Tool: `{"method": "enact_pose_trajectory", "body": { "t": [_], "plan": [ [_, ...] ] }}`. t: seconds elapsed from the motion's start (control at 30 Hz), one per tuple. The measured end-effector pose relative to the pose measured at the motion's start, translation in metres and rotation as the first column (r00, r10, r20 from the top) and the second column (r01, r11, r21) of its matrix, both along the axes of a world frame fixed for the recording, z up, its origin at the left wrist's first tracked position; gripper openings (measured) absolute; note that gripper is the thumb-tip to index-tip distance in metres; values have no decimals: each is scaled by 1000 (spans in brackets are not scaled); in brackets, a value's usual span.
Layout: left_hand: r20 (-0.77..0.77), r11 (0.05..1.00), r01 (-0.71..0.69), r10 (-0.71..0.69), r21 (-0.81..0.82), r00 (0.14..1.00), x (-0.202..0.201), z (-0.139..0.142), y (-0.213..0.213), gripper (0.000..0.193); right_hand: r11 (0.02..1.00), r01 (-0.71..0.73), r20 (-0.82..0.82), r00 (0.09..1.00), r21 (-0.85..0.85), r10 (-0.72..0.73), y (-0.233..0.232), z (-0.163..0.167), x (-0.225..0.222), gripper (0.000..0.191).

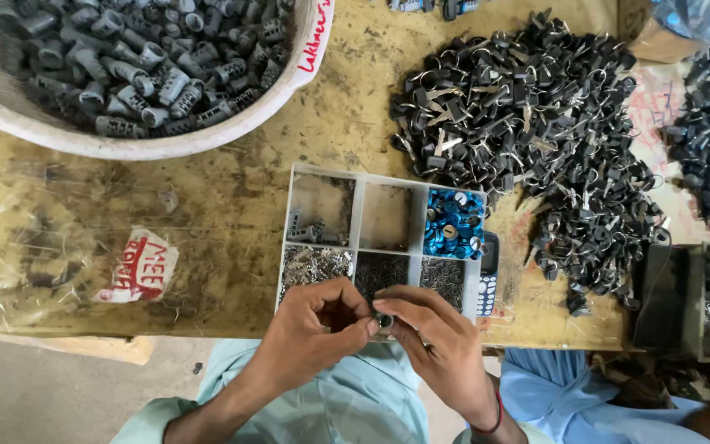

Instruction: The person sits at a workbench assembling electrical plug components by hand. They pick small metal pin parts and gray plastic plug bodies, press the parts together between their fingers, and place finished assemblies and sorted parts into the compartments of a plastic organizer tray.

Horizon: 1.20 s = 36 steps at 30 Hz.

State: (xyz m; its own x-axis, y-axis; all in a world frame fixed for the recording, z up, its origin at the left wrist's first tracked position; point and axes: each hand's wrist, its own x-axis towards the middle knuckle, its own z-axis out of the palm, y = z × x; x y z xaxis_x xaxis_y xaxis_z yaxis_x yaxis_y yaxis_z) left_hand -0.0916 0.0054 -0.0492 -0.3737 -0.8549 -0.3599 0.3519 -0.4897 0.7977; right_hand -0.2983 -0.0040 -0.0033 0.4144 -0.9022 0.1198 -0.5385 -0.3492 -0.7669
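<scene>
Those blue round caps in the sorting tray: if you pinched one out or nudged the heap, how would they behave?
The blue caps look small, rigid and glossy, so probably light and slippery to pinch. Being round and loosely heaped, they would likely slide or roll when nudged. The divided tray has walls that should keep them in their compartment.
</scene>
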Motion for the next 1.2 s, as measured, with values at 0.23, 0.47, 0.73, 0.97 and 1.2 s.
{"method": "enact_pose_trajectory", "body": {
  "t": [0.23, 0.47, 0.73, 0.97, 1.2],
  "plan": [
    [96, 998, -50, 54, -50, 994, -7, 11, 4, 8, 996, -44, -63, 997, -77, 39, 2, 3, -6, 51],
    [140, 996, -68, 76, -61, 987, -7, 15, 1, 6, 992, -77, -39, 997, -96, 73, -2, 5, -5, 57],
    [177, 988, -124, 139, -93, 974, -5, 18, 0, 12, 976, -128, -148, 984, -179, 101, 1, 6, -10, 59],
    [177, 804, -179, 331, -567, 927, -15, 24, 9, 18, 977, 128, -156, 976, -168, -155, 9, 20, 22, 53],
    [12, 936, -256, 267, -240, 964, -15, -2, 12, 18, 989, 141, -242, 959, -33, -145, -31, 26, -17, 32]
  ]
}}
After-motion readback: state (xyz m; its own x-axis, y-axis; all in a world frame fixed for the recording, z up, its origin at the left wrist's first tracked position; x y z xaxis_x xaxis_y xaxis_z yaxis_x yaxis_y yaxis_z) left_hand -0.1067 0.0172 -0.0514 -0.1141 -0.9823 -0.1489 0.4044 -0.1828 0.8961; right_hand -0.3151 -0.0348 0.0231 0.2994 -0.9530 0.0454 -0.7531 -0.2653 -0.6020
